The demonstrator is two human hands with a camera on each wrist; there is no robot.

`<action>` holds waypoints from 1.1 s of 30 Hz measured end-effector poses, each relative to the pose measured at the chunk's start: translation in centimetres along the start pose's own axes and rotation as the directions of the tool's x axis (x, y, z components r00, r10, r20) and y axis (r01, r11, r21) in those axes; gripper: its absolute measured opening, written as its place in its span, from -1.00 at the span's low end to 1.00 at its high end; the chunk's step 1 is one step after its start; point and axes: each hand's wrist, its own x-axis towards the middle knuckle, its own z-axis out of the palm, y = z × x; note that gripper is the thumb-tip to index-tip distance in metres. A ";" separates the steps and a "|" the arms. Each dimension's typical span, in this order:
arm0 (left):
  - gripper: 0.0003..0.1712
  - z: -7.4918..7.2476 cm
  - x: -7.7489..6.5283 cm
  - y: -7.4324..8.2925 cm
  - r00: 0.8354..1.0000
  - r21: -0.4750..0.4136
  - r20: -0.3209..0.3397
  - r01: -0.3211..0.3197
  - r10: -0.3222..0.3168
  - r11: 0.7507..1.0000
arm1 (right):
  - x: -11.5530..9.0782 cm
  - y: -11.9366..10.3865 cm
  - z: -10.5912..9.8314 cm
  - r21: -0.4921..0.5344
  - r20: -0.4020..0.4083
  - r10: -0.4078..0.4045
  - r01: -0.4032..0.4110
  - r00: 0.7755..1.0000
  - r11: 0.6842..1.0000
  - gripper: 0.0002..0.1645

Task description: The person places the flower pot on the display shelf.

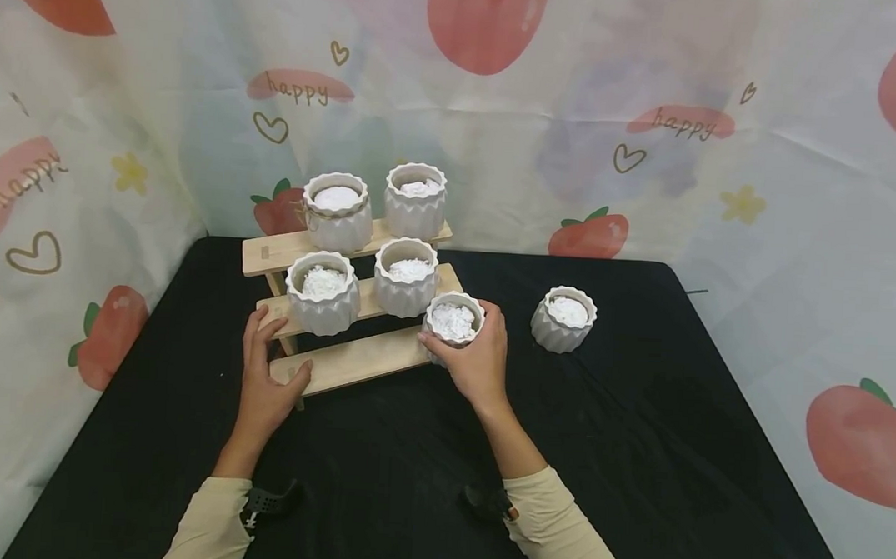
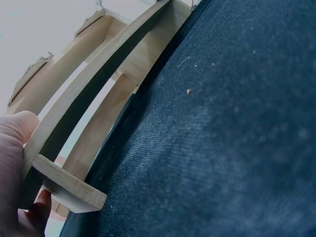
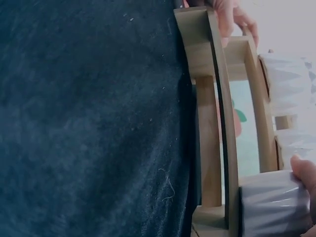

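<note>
My right hand (image 1: pixel 482 360) grips a white ribbed pot (image 1: pixel 454 318) with white crumbly filling, thumb on its near side and fingers round its right. In the right wrist view that pot (image 3: pixel 274 205) stands at the end of the bottom shelf. My left hand (image 1: pixel 267 380) holds the left end of the three-tier wooden stand (image 1: pixel 362 362). From the left wrist, the thumb shows above the shelf (image 2: pixel 84 84) and a fingertip below it. Two similar pots stand on the middle step, a left one (image 1: pixel 324 299) and a right one (image 1: pixel 406 282).
On the top step are two more filled pots, a left one (image 1: pixel 338 216) and a right one (image 1: pixel 415 203). Another pot (image 1: pixel 563 320) sits apart on the black tablecloth (image 1: pixel 635 454), right of the stand. A printed curtain (image 1: pixel 513 166) hangs behind the table.
</note>
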 end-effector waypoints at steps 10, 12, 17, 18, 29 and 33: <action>-0.18 0.1 -0.2 0.1 1.000 0.019 0.002 -0.001 0.001 1.000 | 0.0 0.3 -0.8 0.011 0.087 0.042 -0.043 0.995 0.999 0.27; -0.18 0.1 -0.2 0.1 1.000 0.026 0.002 -0.003 0.003 1.000 | 0.0 0.3 -0.9 0.011 0.096 0.039 -0.040 0.995 0.999 0.27; -0.18 0.1 -0.1 0.0 1.000 0.022 0.004 -0.003 0.003 1.000 | 0.2 0.3 -1.0 0.011 0.103 0.019 -0.021 0.994 1.000 0.24; -0.18 0.1 0.0 0.0 1.000 0.020 0.004 -0.003 0.003 1.000 | 0.2 0.3 -1.0 0.011 0.105 0.014 -0.015 0.994 1.000 0.24; -0.18 0.1 0.0 0.0 1.000 0.016 0.001 -0.007 0.007 1.000 | 0.2 0.9 -2.3 0.034 0.129 -0.030 0.026 0.991 0.999 0.24; -0.19 0.0 0.0 0.1 1.000 0.018 -0.002 -0.010 0.010 1.000 | 0.3 1.1 -3.1 0.084 0.125 -0.065 0.054 0.990 0.995 0.21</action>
